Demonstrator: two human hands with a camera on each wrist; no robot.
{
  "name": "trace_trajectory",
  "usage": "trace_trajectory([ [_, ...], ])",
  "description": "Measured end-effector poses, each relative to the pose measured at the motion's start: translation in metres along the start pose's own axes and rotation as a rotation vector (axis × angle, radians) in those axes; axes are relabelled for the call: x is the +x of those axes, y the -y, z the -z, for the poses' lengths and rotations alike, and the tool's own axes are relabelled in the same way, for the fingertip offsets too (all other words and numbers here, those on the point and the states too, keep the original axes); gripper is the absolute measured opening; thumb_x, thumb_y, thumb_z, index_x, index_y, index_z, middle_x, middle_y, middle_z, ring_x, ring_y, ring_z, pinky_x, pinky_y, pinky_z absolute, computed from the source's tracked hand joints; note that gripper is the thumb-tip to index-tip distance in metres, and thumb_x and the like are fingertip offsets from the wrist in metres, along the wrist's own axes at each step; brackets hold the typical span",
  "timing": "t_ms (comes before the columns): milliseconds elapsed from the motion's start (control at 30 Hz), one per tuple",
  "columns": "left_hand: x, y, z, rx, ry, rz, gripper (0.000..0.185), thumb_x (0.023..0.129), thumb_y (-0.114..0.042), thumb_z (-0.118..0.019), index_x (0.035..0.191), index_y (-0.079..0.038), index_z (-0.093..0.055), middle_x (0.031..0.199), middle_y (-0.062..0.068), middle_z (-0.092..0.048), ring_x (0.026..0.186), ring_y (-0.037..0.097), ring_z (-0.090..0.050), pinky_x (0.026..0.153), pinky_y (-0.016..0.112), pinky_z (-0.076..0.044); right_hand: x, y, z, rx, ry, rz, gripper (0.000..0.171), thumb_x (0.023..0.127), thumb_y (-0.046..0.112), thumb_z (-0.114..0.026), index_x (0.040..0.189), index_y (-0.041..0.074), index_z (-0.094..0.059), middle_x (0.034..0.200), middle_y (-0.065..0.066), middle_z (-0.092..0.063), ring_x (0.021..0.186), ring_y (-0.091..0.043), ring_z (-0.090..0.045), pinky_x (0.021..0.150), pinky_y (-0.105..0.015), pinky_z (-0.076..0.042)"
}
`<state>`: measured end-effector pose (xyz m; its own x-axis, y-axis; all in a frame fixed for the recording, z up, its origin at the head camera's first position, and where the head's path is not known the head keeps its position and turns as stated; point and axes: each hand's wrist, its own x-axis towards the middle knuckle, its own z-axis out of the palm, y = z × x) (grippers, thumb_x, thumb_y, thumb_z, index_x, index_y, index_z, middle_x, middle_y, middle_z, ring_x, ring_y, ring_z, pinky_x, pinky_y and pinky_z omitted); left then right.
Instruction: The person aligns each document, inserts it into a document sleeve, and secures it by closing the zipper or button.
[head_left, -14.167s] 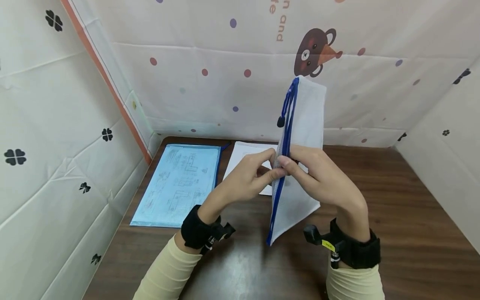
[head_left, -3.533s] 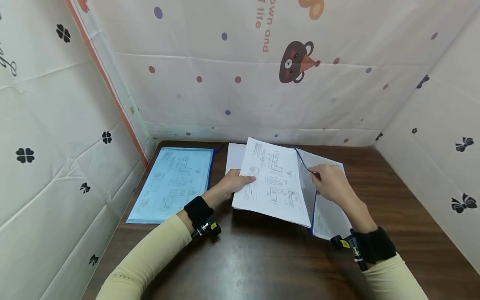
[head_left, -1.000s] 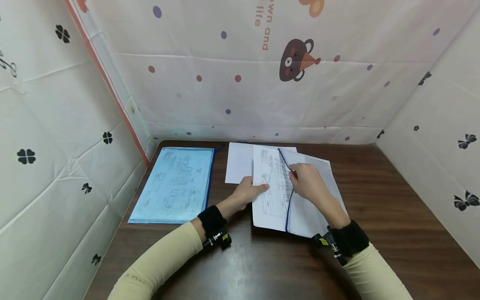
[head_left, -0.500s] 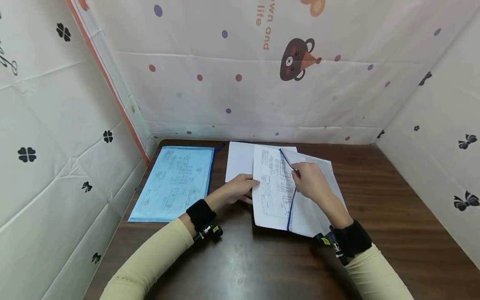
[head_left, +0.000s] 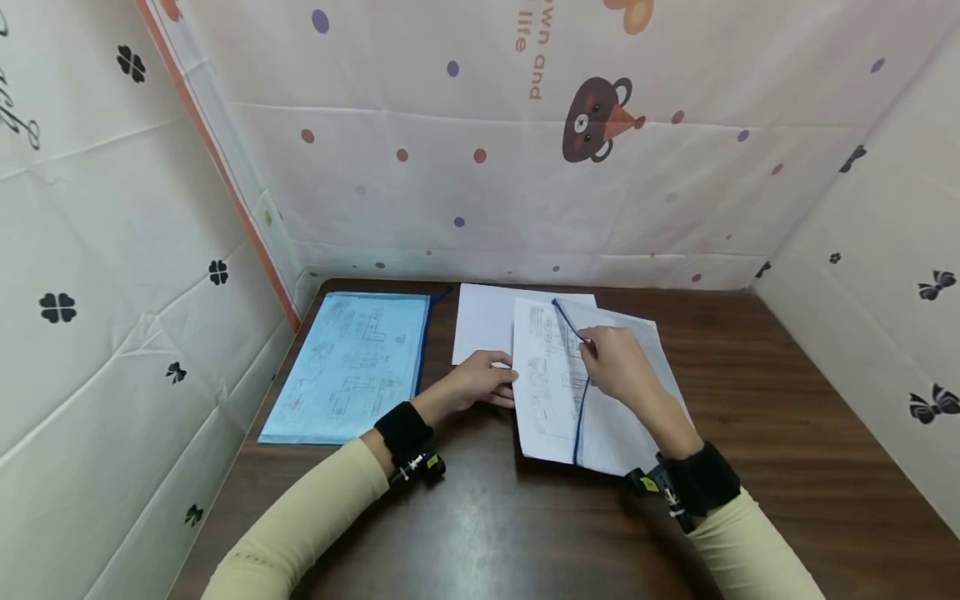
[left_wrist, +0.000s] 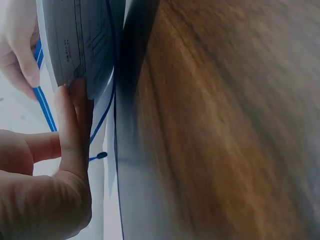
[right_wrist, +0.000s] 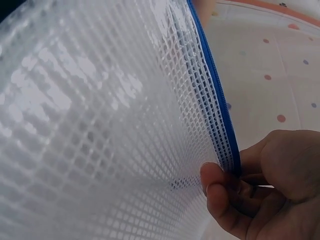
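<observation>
My right hand pinches the blue-zipped edge of a white mesh zipper pouch, lifting its upper side. A stack of printed drawing sheets sits partly inside the pouch, its left portion sticking out past the zipper. At the stack's left edge is my left hand, fingers extended. The left wrist view shows those fingertips against the edge of the sheets, with the blue zipper behind. How far the sheets reach inside is hidden by the pouch's upper side and my right hand.
A blue mesh zipper pouch with drawings showing through lies on the left of the brown wooden table. White sheets lie behind my left hand, partly under the pouch I hold. Patterned cloth walls enclose the back and sides.
Earlier the white pouch was held upright; later the sheets went further into it, less of them showing. Over the last second my left thumb has come off the sheets' top to their left edge.
</observation>
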<state>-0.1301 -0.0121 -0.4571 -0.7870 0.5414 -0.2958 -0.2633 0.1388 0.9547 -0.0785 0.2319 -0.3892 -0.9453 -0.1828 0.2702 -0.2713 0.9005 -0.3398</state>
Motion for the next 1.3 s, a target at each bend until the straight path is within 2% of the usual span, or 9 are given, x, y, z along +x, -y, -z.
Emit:
trace_trajectory([
  [300, 0.006, -0.005, -0.016, -0.025, 0.007, -0.009, 0.029, 0.109, -0.003, -0.057, 0.137, 0.005, -0.056, 0.099, 0.019, -0.073, 0.073, 0.019, -0.075, 0.078, 0.037, -0.065, 0.002, 0.005, -0.004, 0.026, -0.004, 0.018, 0.027, 0.103, 0.002, -0.064, 0.125, -0.012, -0.070, 0.083, -0.015, -0.073, 0.055, -0.011, -0.060, 0.051, -0.026, -0.050],
  [500, 0.010, -0.008, -0.025, -0.033, 0.009, -0.017, 0.030, 0.108, -0.003, -0.058, 0.137, 0.006, -0.056, 0.099, 0.019, -0.072, 0.075, 0.020, -0.075, 0.079, 0.038, -0.065, 0.003, 0.009, -0.005, 0.039, -0.001, 0.017, 0.028, 0.103, 0.002, -0.064, 0.127, -0.012, -0.069, 0.081, -0.014, -0.071, 0.052, -0.009, -0.060, 0.050, -0.025, -0.050],
  [700, 0.014, -0.007, -0.031, -0.043, 0.019, -0.027, 0.027, 0.108, -0.003, -0.057, 0.135, 0.005, -0.057, 0.097, 0.018, -0.072, 0.075, 0.019, -0.075, 0.079, 0.038, -0.065, 0.004, 0.011, -0.008, 0.047, -0.003, 0.026, 0.028, 0.103, 0.002, -0.064, 0.126, -0.012, -0.070, 0.077, -0.011, -0.069, 0.054, -0.012, -0.059, 0.050, -0.027, -0.049],
  [967, 0.017, -0.006, -0.043, -0.065, 0.032, -0.024, 0.033, 0.108, -0.002, -0.057, 0.140, 0.006, -0.054, 0.094, 0.014, -0.067, 0.072, 0.019, -0.074, 0.079, 0.037, -0.064, 0.007, 0.017, -0.012, 0.052, 0.005, 0.038, 0.027, 0.103, 0.003, -0.064, 0.125, -0.011, -0.071, 0.079, -0.011, -0.070, 0.058, -0.014, -0.058, 0.053, -0.028, -0.050],
  [1133, 0.019, -0.005, -0.051, -0.066, 0.023, -0.024, 0.038, 0.108, 0.000, -0.056, 0.145, 0.007, -0.051, 0.092, 0.014, -0.066, 0.070, 0.018, -0.072, 0.076, 0.035, -0.064, 0.007, 0.019, -0.013, 0.083, 0.026, 0.039, 0.028, 0.104, 0.002, -0.062, 0.126, -0.012, -0.069, 0.078, -0.011, -0.069, 0.055, -0.011, -0.059, 0.050, -0.027, -0.050],
  [1300, 0.020, -0.004, -0.056, -0.082, 0.021, -0.025, 0.031, 0.107, 0.001, -0.057, 0.137, 0.008, -0.054, 0.083, 0.012, -0.062, 0.067, 0.017, -0.071, 0.073, 0.033, -0.064, 0.007, 0.020, -0.014, 0.076, 0.032, 0.041, 0.027, 0.104, 0.002, -0.062, 0.126, -0.012, -0.070, 0.079, -0.011, -0.070, 0.054, -0.011, -0.058, 0.050, -0.027, -0.050],
])
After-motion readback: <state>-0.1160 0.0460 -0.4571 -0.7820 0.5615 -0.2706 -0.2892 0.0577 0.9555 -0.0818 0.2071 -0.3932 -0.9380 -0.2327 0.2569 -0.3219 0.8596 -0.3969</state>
